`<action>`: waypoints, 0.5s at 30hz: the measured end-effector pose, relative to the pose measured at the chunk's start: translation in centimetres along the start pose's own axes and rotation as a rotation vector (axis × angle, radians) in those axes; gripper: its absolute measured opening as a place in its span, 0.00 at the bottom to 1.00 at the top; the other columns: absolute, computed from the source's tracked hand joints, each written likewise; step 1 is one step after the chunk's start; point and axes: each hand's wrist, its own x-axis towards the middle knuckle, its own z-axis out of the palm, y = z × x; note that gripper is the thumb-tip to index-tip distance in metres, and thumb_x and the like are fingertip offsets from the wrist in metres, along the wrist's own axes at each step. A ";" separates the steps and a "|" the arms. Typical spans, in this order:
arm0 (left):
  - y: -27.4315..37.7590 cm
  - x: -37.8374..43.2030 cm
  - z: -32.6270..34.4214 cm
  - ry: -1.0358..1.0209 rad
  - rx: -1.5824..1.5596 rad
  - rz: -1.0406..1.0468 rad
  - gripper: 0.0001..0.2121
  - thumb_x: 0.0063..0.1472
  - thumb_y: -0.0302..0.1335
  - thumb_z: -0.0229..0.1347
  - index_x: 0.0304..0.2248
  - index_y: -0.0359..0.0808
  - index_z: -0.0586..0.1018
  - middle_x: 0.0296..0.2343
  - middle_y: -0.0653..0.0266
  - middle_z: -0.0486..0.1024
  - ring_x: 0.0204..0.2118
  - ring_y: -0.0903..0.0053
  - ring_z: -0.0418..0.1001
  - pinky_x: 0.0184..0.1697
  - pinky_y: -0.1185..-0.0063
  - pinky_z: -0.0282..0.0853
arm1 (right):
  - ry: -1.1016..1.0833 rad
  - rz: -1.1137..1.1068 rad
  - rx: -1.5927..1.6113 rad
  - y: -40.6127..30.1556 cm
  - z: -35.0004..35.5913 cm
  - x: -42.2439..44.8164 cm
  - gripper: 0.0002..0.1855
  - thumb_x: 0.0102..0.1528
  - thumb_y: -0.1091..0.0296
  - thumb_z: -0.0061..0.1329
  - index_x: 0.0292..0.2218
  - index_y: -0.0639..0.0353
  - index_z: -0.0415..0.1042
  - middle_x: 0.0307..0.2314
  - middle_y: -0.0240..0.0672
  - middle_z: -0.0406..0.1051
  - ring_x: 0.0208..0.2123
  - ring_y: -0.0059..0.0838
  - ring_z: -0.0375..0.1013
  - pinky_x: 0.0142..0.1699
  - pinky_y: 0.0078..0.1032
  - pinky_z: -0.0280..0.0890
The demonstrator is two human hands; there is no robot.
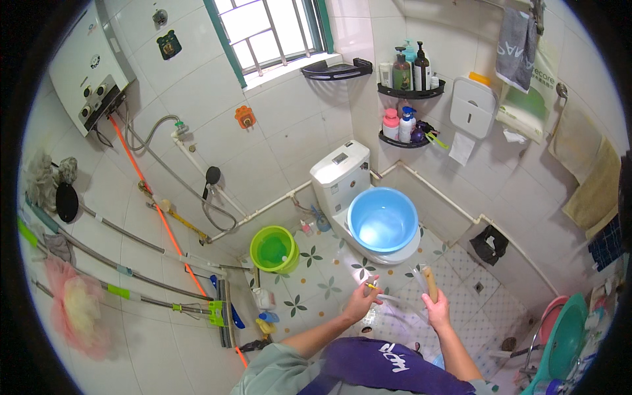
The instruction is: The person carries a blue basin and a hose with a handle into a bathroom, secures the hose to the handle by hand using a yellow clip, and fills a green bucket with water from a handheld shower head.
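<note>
My right hand (436, 311) is closed around a tan, stick-like piece (431, 284) that points up and away from me. Clear plastic film or strip (418, 277) stands beside it. In front of my body on the left, my left hand (363, 300) pinches a small item with a yellow part (371, 286); its exact kind is too small to tell. A thin translucent strip (395, 298) shows between the two hands, blurred. Beyond them, a blue plastic basin (382, 242) rests on top of the white toilet (340, 170).
A lime-green bucket (291, 266) stands on the patterned tile floor (326, 286). Mops (163, 306) and an orange hose (133, 160) line the left wall. Bottles fill a black corner shelf (412, 94). A teal basin (558, 340) leans at the right, near a floor drain (478, 287).
</note>
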 end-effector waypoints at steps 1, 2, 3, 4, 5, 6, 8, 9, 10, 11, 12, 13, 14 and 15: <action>0.4 -0.1 0.1 -0.002 0.014 -0.004 0.23 0.63 0.29 0.48 0.56 0.35 0.60 0.35 0.60 0.71 0.34 0.79 0.71 0.36 0.81 0.73 | -0.014 -0.004 0.024 -0.2 0.1 -0.1 0.18 0.49 0.63 0.54 0.39 0.65 0.70 0.23 0.35 0.72 0.25 0.27 0.69 0.35 0.26 0.64; 0.8 -0.3 0.4 -0.015 0.030 -0.019 0.23 0.63 0.29 0.48 0.56 0.34 0.60 0.35 0.60 0.71 0.34 0.79 0.72 0.36 0.81 0.72 | -0.030 -0.007 0.049 -0.3 0.2 -0.2 0.17 0.49 0.63 0.54 0.38 0.65 0.70 0.23 0.35 0.72 0.25 0.26 0.68 0.35 0.26 0.64; 1.2 -0.4 0.8 -0.031 0.044 -0.034 0.23 0.63 0.28 0.48 0.56 0.34 0.60 0.35 0.60 0.71 0.33 0.79 0.72 0.35 0.81 0.72 | -0.063 -0.016 0.070 -0.3 0.4 -0.3 0.16 0.50 0.64 0.54 0.38 0.64 0.70 0.23 0.33 0.72 0.24 0.24 0.68 0.33 0.24 0.64; 1.6 -0.6 1.2 -0.046 0.058 -0.050 0.23 0.63 0.28 0.48 0.56 0.34 0.60 0.35 0.60 0.71 0.32 0.79 0.72 0.35 0.81 0.72 | -0.097 -0.024 0.092 -0.2 0.8 -0.3 0.15 0.50 0.66 0.53 0.37 0.64 0.70 0.23 0.31 0.71 0.24 0.21 0.68 0.31 0.21 0.63; 2.2 -0.8 1.7 -0.048 0.083 -0.062 0.23 0.63 0.28 0.48 0.56 0.34 0.60 0.35 0.60 0.71 0.31 0.79 0.72 0.35 0.81 0.72 | -0.131 -0.032 0.114 -0.1 1.1 -0.5 0.13 0.50 0.67 0.53 0.36 0.64 0.69 0.22 0.29 0.71 0.24 0.18 0.67 0.29 0.19 0.63; 2.7 -1.0 2.2 -0.048 0.107 -0.074 0.23 0.63 0.28 0.49 0.56 0.34 0.60 0.35 0.59 0.71 0.30 0.79 0.73 0.35 0.81 0.72 | -0.147 -0.030 0.089 -0.3 1.3 -0.7 0.13 0.50 0.67 0.53 0.36 0.64 0.69 0.23 0.30 0.71 0.24 0.18 0.67 0.30 0.19 0.63; 2.9 -0.9 2.7 -0.052 0.112 -0.078 0.23 0.63 0.28 0.49 0.56 0.35 0.60 0.35 0.60 0.72 0.29 0.79 0.73 0.35 0.81 0.71 | -0.176 -0.024 0.042 -1.0 1.7 -1.2 0.13 0.51 0.67 0.52 0.37 0.64 0.69 0.23 0.30 0.71 0.25 0.19 0.68 0.31 0.20 0.64; 2.5 -0.9 3.1 -0.063 0.093 -0.075 0.23 0.63 0.28 0.49 0.56 0.35 0.61 0.36 0.60 0.72 0.29 0.79 0.73 0.35 0.81 0.71 | -0.171 -0.036 0.000 -1.0 1.5 -1.5 0.14 0.51 0.66 0.52 0.37 0.64 0.69 0.24 0.30 0.71 0.25 0.19 0.68 0.32 0.21 0.64; 2.3 -0.9 3.4 -0.076 0.075 -0.074 0.23 0.62 0.27 0.49 0.56 0.35 0.61 0.36 0.60 0.72 0.28 0.79 0.74 0.35 0.81 0.71 | -0.163 -0.045 -0.041 -1.2 1.3 -1.6 0.14 0.51 0.66 0.52 0.38 0.65 0.69 0.24 0.30 0.72 0.26 0.19 0.68 0.33 0.21 0.64; 2.2 -0.3 3.2 -0.075 0.100 -0.044 0.23 0.63 0.29 0.49 0.56 0.37 0.61 0.36 0.60 0.73 0.29 0.79 0.74 0.31 0.83 0.68 | -0.151 -0.052 -0.080 -1.5 1.2 -1.5 0.15 0.51 0.66 0.52 0.39 0.65 0.69 0.25 0.30 0.72 0.26 0.20 0.69 0.33 0.22 0.65; 1.7 0.5 3.1 -0.101 0.126 -0.039 0.22 0.64 0.31 0.49 0.56 0.39 0.61 0.37 0.60 0.73 0.30 0.79 0.75 0.27 0.85 0.65 | -0.142 -0.056 -0.041 -1.9 0.8 -1.6 0.17 0.51 0.64 0.52 0.40 0.64 0.70 0.26 0.33 0.72 0.27 0.23 0.70 0.35 0.24 0.65; 1.1 0.4 3.5 -0.144 0.149 -0.055 0.22 0.64 0.33 0.48 0.56 0.40 0.62 0.37 0.60 0.74 0.30 0.79 0.76 0.23 0.87 0.63 | -0.119 -0.037 -0.003 -2.4 0.5 -1.9 0.20 0.51 0.62 0.53 0.42 0.64 0.70 0.27 0.36 0.73 0.28 0.27 0.71 0.36 0.27 0.66; 1.5 0.3 3.8 -0.163 0.168 -0.097 0.22 0.64 0.33 0.48 0.56 0.41 0.61 0.38 0.61 0.74 0.30 0.79 0.76 0.21 0.88 0.60 | -0.133 -0.024 0.031 -2.6 0.3 -2.1 0.21 0.52 0.61 0.53 0.43 0.64 0.69 0.29 0.36 0.73 0.29 0.25 0.70 0.36 0.27 0.65; 2.3 0.4 3.9 -0.192 0.194 -0.139 0.22 0.64 0.33 0.47 0.56 0.41 0.60 0.38 0.61 0.74 0.30 0.80 0.76 0.19 0.89 0.57 | -0.173 0.013 0.073 -3.2 0.5 -2.5 0.21 0.52 0.60 0.53 0.44 0.63 0.69 0.28 0.35 0.73 0.30 0.24 0.70 0.36 0.27 0.65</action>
